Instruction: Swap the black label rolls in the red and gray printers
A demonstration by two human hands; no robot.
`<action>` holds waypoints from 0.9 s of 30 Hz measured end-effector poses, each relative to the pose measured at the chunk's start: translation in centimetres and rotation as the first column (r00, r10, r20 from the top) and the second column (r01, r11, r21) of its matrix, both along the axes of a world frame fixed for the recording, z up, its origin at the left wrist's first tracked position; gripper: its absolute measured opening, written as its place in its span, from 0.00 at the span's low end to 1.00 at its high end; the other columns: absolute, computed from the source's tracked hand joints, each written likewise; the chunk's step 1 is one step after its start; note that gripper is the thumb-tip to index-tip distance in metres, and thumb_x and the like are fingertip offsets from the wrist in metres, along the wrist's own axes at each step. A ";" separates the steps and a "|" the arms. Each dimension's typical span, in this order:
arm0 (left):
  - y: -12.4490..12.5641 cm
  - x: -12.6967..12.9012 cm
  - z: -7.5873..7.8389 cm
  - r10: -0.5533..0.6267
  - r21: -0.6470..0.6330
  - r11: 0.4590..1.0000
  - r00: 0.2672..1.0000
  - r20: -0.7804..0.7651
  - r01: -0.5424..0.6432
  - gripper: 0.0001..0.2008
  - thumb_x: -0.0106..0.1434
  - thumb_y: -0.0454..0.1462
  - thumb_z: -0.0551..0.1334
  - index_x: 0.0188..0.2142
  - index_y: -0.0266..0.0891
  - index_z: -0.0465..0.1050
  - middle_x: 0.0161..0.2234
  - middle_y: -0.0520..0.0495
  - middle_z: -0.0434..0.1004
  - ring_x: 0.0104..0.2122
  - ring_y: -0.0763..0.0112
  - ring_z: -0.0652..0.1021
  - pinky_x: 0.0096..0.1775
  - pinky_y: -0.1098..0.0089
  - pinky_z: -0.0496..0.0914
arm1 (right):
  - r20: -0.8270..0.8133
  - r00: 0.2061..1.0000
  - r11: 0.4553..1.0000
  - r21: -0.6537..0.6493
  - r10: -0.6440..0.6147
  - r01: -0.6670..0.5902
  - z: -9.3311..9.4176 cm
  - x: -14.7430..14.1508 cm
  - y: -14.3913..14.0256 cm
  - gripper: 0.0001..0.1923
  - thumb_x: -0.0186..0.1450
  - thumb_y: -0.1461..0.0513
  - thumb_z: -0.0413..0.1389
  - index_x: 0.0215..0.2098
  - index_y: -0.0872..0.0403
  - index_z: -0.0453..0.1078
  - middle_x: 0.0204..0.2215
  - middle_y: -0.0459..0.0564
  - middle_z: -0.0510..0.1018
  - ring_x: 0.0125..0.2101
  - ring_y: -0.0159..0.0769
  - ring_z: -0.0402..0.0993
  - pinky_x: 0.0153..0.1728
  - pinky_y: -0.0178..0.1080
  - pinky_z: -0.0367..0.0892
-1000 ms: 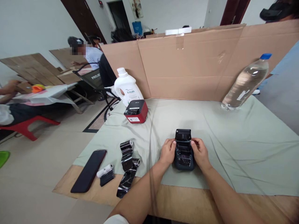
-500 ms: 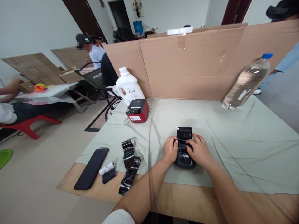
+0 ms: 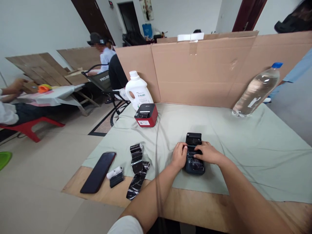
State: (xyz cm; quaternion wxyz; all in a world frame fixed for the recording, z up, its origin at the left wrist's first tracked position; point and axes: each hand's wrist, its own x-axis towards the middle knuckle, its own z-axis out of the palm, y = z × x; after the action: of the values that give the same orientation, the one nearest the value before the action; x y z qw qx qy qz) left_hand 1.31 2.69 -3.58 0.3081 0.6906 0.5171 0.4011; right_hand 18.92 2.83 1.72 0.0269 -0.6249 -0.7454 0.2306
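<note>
A small black label printer (image 3: pixel 194 156) lies on the grey-green cloth (image 3: pixel 243 149) with its lid tipped open toward the far side. My left hand (image 3: pixel 179 156) grips the printer's left side. My right hand (image 3: pixel 207 152) lies across the open compartment, fingers reaching into it from the right. A crumpled strip of black ribbon with two small rolls (image 3: pixel 137 169) lies to the left of the printer. Close by is a small white paper roll on a black piece (image 3: pixel 115 175).
A black phone (image 3: pixel 98 172) lies at the table's left edge. A red-and-black printer (image 3: pixel 146 115) and a white jug (image 3: pixel 138 91) stand at the back left. A water bottle (image 3: pixel 257 89) leans on the cardboard wall (image 3: pixel 207 71). Other people sit at the left.
My right hand moved from the printer's right side onto the open compartment, fingers now inside it. The left hand stays on the left side. The view shifted slightly.
</note>
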 end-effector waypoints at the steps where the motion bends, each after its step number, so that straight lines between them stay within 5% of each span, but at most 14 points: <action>1: 0.0 0.0 0.1 0.004 0.002 1.000 1.000 -0.005 -0.004 0.09 0.68 0.36 0.49 0.39 0.40 0.67 0.39 0.45 0.72 0.43 0.65 0.73 0.49 0.63 0.67 | 0.007 1.000 1.000 -0.014 -0.001 0.001 0.0 0.0 0.0 0.17 0.56 0.53 0.62 0.42 0.48 0.76 0.45 0.58 0.73 0.50 0.54 0.66 0.46 0.47 0.62; 5: -0.1 0.1 0.1 0.009 0.010 1.000 1.000 -0.002 -0.009 0.10 0.68 0.37 0.49 0.39 0.40 0.68 0.39 0.45 0.72 0.43 0.65 0.73 0.48 0.63 0.67 | -0.053 0.998 0.999 0.031 -0.024 0.026 -0.4 0.2 0.4 0.13 0.53 0.55 0.64 0.36 0.49 0.77 0.39 0.56 0.76 0.46 0.52 0.68 0.44 0.46 0.64; 12: -0.1 -0.2 0.3 0.014 0.062 0.998 0.989 0.147 -0.024 0.17 0.70 0.42 0.45 0.37 0.38 0.70 0.37 0.44 0.72 0.41 0.65 0.73 0.46 0.63 0.67 | -0.421 0.906 0.976 0.211 0.041 0.054 -0.6 1.5 -0.5 0.08 0.56 0.56 0.59 0.30 0.51 0.72 0.38 0.51 0.76 0.40 0.43 0.73 0.44 0.45 0.66; 16: -1.2 -0.4 3.2 -0.040 0.055 0.998 0.975 0.218 0.029 0.14 0.67 0.44 0.53 0.44 0.38 0.70 0.40 0.44 0.72 0.41 0.66 0.73 0.45 0.65 0.68 | -0.390 0.919 0.870 0.433 -0.055 0.235 -0.1 0.4 -3.2 0.12 0.54 0.52 0.61 0.31 0.50 0.72 0.48 0.55 0.74 0.55 0.54 0.62 0.52 0.54 0.60; 18: -2.2 -0.4 5.2 -0.161 -0.017 0.986 0.967 0.197 0.167 0.17 0.62 0.44 0.60 0.48 0.40 0.69 0.43 0.44 0.72 0.42 0.65 0.73 0.45 0.65 0.68 | -0.432 0.900 0.856 0.444 -0.056 0.266 0.6 -0.5 -4.6 0.14 0.56 0.50 0.59 0.34 0.50 0.71 0.47 0.55 0.75 0.53 0.52 0.66 0.50 0.53 0.63; 20: -3.1 -0.6 6.8 -0.269 -0.105 0.949 0.936 0.225 0.298 0.19 0.59 0.43 0.63 0.48 0.41 0.69 0.44 0.45 0.73 0.43 0.64 0.73 0.46 0.65 0.67 | -0.498 0.865 0.898 0.354 -0.055 0.261 1.4 -1.4 -5.7 0.14 0.59 0.50 0.56 0.38 0.49 0.69 0.41 0.52 0.77 0.42 0.45 0.73 0.43 0.48 0.68; 24: -3.7 -4.3 8.0 -0.235 -0.234 0.901 0.864 0.446 0.366 0.18 0.57 0.44 0.64 0.45 0.39 0.69 0.39 0.48 0.74 0.39 0.68 0.74 0.43 0.68 0.67 | -0.639 0.766 0.951 0.196 -0.062 0.241 1.5 -1.8 -6.6 0.19 0.59 0.49 0.57 0.44 0.49 0.67 0.37 0.50 0.79 0.34 0.38 0.76 0.36 0.41 0.71; 27: -2.6 -10.9 8.1 -0.038 -0.319 0.922 0.868 0.496 0.222 0.19 0.51 0.42 0.68 0.40 0.38 0.69 0.34 0.51 0.73 0.34 0.71 0.74 0.39 0.71 0.67 | -0.679 0.725 0.940 0.159 -0.118 0.302 -0.2 -0.9 -6.5 0.18 0.59 0.50 0.57 0.42 0.50 0.68 0.36 0.51 0.80 0.33 0.39 0.77 0.34 0.40 0.71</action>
State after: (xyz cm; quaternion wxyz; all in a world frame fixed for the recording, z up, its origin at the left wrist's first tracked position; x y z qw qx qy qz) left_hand -9.64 0.09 4.56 0.5762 0.5335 0.4412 0.4345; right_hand 17.98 -3.64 1.50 0.3959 -0.5747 -0.6345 0.3322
